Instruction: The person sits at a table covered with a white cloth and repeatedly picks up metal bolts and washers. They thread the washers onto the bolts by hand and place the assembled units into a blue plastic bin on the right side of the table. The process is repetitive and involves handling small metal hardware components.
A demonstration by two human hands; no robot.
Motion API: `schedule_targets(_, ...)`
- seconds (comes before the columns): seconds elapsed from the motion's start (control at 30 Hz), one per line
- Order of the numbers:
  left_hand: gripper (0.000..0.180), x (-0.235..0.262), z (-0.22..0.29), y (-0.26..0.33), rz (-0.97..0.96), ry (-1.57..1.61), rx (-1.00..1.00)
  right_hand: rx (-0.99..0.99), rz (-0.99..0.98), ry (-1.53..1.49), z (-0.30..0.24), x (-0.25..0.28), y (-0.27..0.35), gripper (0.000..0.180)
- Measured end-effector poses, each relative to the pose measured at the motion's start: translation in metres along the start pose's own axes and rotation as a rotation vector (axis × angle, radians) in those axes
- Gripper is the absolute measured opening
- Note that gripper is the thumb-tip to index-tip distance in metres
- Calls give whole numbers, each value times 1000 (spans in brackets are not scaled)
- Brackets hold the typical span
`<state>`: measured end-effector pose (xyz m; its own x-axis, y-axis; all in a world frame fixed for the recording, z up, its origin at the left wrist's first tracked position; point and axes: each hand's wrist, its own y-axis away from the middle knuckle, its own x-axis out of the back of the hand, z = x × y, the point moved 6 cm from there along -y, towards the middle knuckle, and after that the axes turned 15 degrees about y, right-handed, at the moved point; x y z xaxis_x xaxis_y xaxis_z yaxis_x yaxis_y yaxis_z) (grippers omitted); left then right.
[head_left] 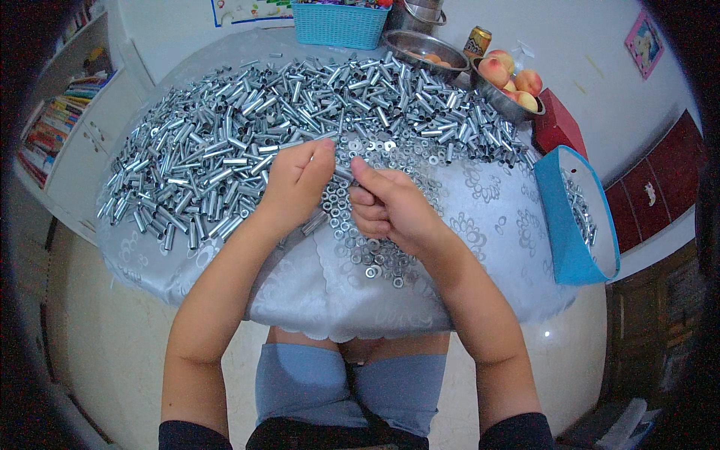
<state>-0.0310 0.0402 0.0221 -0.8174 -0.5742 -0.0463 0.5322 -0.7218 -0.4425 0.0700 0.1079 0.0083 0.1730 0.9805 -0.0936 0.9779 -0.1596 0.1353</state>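
Left hand (298, 180) and right hand (386, 206), both curled narrowly, pinch a short shiny metal tube (342, 174) between them above small silver washers and nuts (367, 259); heaped metal tubes (247, 127) cover the white-clothed table (495, 225).

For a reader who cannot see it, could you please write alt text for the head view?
Seen from above, a person's left hand and right hand meet over small metal nuts and washers on a white tablecloth. A broad heap of short metal tubes lies beyond, with a blue bin at right.
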Motion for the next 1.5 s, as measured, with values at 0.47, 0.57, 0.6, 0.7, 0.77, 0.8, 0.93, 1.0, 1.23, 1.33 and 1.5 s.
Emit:
schedule_targets(0.47,38,-5,-7,-2,-2,169,125,475,485,877,-26,-1,15,32)
schedule_targets(0.57,38,-2,-1,-3,-9,-14,-38,300,427,259,-8,-1,3,38)
schedule_targets(0.6,37,-1,2,-3,-3,-102,-98,196,357,98,-2,-3,1,39)
schedule_targets(0.7,33,-6,19,2,-46,-385,-310,-65,144,-307,9,-10,0,41)
schedule_targets(0.77,31,-11,24,3,-131,-483,-428,-169,4,-477,18,-9,-3,42)
schedule_targets(0.8,29,-14,24,4,-178,-530,-487,-160,-28,-473,19,-7,-4,41)
schedule_targets(0.93,27,-5,9,1,-30,-355,-295,-81,68,-288,11,-1,-9,40)
schedule_targets(1.0,27,-3,8,-3,-19,-359,-206,25,171,-267,0,17,-5,38)
schedule_targets(1.23,32,11,-2,-6,34,-215,-208,919,259,-756,-73,150,74,38)
schedule_targets(1.33,31,9,-1,-5,21,-281,-210,1186,402,-897,-77,189,125,47)
schedule_targets(1.5,31,2,5,-6,18,-349,-209,1048,364,-1093,-49,214,106,47)
